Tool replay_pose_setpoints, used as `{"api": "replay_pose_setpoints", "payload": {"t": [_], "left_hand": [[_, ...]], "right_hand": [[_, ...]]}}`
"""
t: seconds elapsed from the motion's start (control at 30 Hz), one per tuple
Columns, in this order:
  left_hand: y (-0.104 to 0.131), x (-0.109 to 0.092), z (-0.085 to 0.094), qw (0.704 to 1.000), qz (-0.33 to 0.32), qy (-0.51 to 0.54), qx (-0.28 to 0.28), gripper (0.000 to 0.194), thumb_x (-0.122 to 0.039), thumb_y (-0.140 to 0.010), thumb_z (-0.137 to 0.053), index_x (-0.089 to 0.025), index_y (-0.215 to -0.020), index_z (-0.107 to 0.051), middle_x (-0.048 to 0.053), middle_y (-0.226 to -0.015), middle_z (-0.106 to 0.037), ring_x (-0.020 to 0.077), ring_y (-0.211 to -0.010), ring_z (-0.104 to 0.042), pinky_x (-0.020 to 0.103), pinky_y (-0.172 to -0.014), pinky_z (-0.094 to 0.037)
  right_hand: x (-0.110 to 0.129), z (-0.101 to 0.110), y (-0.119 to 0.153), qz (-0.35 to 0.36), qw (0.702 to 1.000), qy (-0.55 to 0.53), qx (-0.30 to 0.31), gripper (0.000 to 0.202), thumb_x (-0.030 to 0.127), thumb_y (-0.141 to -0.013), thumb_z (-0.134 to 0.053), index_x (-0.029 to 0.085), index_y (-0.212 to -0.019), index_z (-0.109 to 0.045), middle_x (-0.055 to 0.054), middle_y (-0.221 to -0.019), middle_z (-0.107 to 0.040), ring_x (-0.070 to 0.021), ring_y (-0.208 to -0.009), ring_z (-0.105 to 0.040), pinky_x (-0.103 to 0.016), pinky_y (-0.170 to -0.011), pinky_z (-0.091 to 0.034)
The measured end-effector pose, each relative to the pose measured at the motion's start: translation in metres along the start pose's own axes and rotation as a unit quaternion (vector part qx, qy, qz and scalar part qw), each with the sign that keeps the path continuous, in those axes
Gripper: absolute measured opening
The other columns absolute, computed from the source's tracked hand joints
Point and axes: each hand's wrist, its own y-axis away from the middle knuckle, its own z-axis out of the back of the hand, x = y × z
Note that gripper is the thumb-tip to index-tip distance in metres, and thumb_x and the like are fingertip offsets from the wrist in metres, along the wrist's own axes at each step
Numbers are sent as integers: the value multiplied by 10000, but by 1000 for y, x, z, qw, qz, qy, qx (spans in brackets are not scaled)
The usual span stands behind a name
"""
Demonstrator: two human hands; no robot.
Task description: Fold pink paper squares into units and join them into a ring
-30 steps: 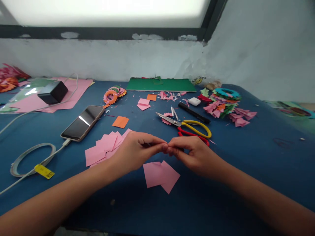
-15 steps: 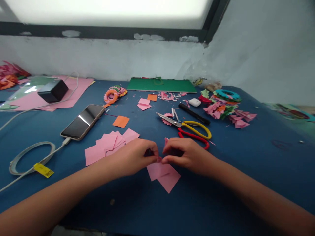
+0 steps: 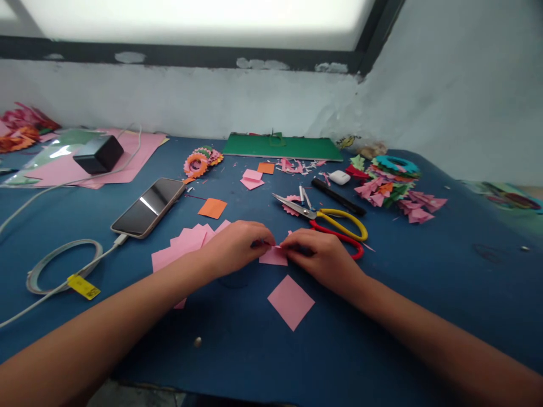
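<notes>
Between my two hands is a small pink paper point(image 3: 274, 256), its upper edge pinched from both sides. My left hand point(image 3: 245, 243) has its fingers closed on the left part of that edge, and my right hand point(image 3: 319, 252) grips the right part. A pink square point(image 3: 291, 302) lies flat on the blue table below them. Several pink squares point(image 3: 182, 247) are fanned out beside my left hand, partly hidden by the forearm. Scissors point(image 3: 335, 221) with yellow and red handles lie just beyond my right hand, blades pointing left.
On the left are a phone point(image 3: 148, 208), a coiled white cable point(image 3: 63, 265) and a black box point(image 3: 98, 154). Orange squares point(image 3: 212, 208), a black pen point(image 3: 338, 196), a white case point(image 3: 340, 177) and folded paper pieces point(image 3: 386, 183) lie farther back. A green board point(image 3: 282, 147) rests near the wall.
Both hands have moved slightly up, away from the table's front edge, with the pink paper. It is now apart from the square that it overlapped.
</notes>
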Motion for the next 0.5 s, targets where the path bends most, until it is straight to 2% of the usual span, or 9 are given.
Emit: {"api": "replay_pose_setpoints", "payload": {"t": [0.1, 0.23, 0.5], "left_hand": [[2, 1, 4, 999, -39, -13, 27, 245, -57, -800, -492, -181, -907, -674, 34, -917, -665, 151, -813, -602, 274, -729, -458], [7, -3, 11, 997, -61, -22, 50, 347, 10, -752, -455, -187, -937, -672, 43, -998, -652, 161, -860, -603, 276, -751, -461], [4, 1, 8, 998, -45, 32, 43, 160, -100, -811, -551, -158, -861, -690, 46, -944, -652, 126, -813, -616, 243, -731, -481]], "right_hand": [[-6, 2, 0, 78, 996, 45, 21, 147, 116, -839, -540, 152, -885, -675, -72, -897, -701, -190, -860, -646, -332, -804, -508], [-9, 7, 2, 160, 981, 93, 60, 178, 161, -887, -495, 166, -926, -670, -76, -966, -696, -186, -875, -645, -320, -783, -526], [-8, 11, 3, 203, 963, 156, 88, 197, 168, -902, -469, 158, -928, -664, -88, -982, -682, -198, -893, -644, -328, -771, -541]]}}
